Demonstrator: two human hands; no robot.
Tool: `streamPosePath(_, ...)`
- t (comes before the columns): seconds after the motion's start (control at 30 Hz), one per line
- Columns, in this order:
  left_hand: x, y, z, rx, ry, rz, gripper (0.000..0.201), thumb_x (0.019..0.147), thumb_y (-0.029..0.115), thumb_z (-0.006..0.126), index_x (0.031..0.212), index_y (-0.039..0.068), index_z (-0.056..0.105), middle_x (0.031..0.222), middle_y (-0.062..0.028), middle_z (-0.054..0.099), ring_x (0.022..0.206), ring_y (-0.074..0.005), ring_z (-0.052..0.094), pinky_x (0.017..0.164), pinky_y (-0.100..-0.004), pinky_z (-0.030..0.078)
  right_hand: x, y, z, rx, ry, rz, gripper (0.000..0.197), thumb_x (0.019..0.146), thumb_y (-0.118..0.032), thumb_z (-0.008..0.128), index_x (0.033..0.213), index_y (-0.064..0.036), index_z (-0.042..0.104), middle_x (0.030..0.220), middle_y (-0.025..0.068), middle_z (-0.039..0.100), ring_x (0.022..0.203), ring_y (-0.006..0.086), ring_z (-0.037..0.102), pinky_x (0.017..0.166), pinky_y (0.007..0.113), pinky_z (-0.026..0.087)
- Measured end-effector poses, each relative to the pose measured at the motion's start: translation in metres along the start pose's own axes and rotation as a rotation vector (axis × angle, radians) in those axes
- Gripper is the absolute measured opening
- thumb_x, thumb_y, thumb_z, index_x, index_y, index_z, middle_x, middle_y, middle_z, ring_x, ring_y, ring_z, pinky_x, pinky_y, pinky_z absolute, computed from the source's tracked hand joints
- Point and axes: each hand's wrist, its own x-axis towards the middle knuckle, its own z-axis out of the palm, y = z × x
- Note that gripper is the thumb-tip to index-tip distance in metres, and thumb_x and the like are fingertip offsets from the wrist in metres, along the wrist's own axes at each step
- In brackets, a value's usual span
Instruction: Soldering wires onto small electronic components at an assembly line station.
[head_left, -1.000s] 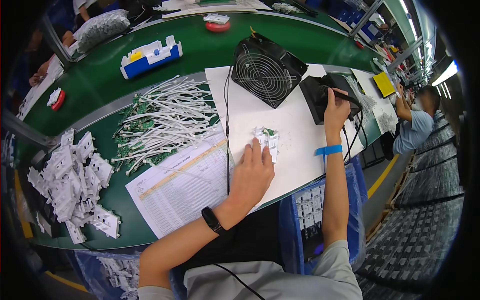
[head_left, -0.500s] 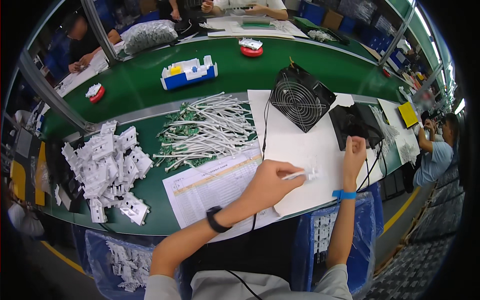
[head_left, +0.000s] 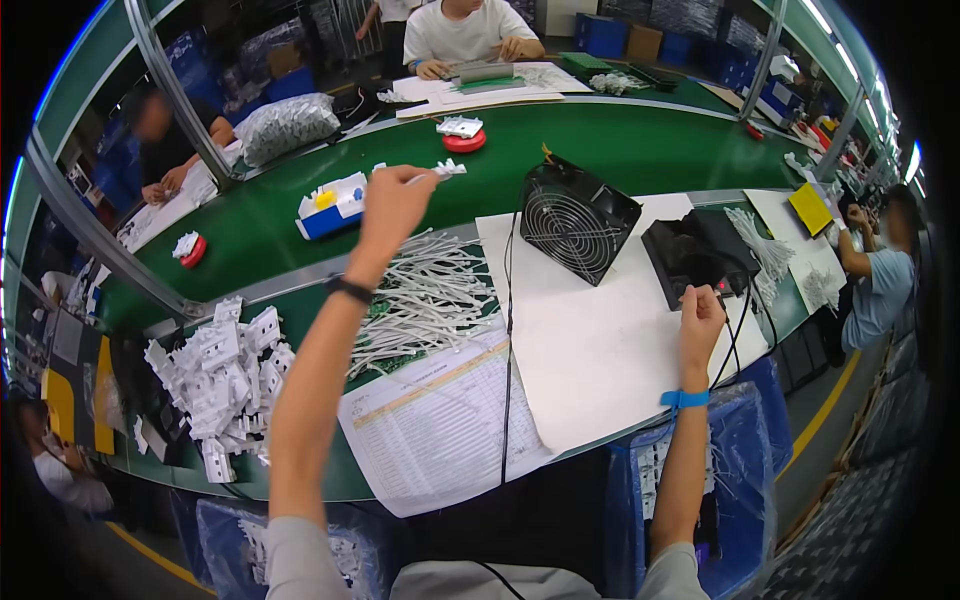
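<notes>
My left hand [head_left: 398, 205] is stretched out over the green belt, fingers pinched on a small white plastic part [head_left: 452, 168] that sticks out to the right. Just left of that hand sits a blue and white box [head_left: 335, 212] with a yellow piece in it, partly hidden by the hand. My right hand [head_left: 702, 315], with a blue band at the wrist, is closed at the near edge of a black device [head_left: 690, 255] showing a small red light. Whether its fingers hold anything is hidden.
A black fan [head_left: 575, 218] stands on white board [head_left: 590, 370]. White cables [head_left: 435, 295] with green circuit boards lie left of it, above a printed sheet [head_left: 440, 425]. White plastic housings [head_left: 225, 385] are piled farther left. Red discs [head_left: 464, 141] carry white parts on the belt.
My left hand has moved from above the white board up and left to the belt, carrying the white part. My right hand stays by the black device, and the whole view has shifted.
</notes>
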Motion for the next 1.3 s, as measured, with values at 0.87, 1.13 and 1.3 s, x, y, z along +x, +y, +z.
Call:
streamPosePath(0.87, -0.145, -0.103, -0.201, 1.064, -0.387, 0.076, 0.055, 0.086, 0.043, 0.074, 0.122, 0.002, 0.066, 0.116, -0.0197, 0.066, 0.117, -0.0364, 0.059, 0.107, -0.052, 0.042, -0.071, -0.195, 0.168, 0.056, -0.965, -0.447, 0.014, 0.09, -0.013, 0.07, 0.097, -0.0009, 0.069, 0.085, 0.0107, 0.062, 0.076, 0.0248, 0.06, 0.07, 0.037, 0.05)
streamPosePath(1.13, -0.177, -0.126, -0.23, 0.86, -0.367, 0.096, 0.042, 0.09, 0.033, 0.07, 0.114, -0.001, 0.07, 0.11, -0.0199, 0.069, 0.114, -0.037, 0.06, 0.101, -0.0467, 0.047, -0.092, -0.204, 0.291, -0.077, -0.875, -0.76, 0.024, 0.082, -0.002, 0.065, 0.106, -0.0016, 0.067, 0.103, 0.0141, 0.061, 0.107, 0.0338, 0.058, 0.09, 0.045, 0.047)
streamPosePath(1.3, -0.172, -0.131, -0.236, 0.824, -0.335, 0.17, 0.033, 0.089, 0.026, 0.071, 0.11, 0.001, 0.069, 0.102, -0.0172, 0.069, 0.104, -0.0352, 0.062, 0.095, -0.0474, 0.048, -0.111, -0.205, 0.337, -0.284, -0.891, -0.827, 0.028, 0.075, 0.002, 0.066, 0.102, -0.0014, 0.069, 0.107, 0.0143, 0.061, 0.108, 0.0328, 0.057, 0.095, 0.043, 0.043)
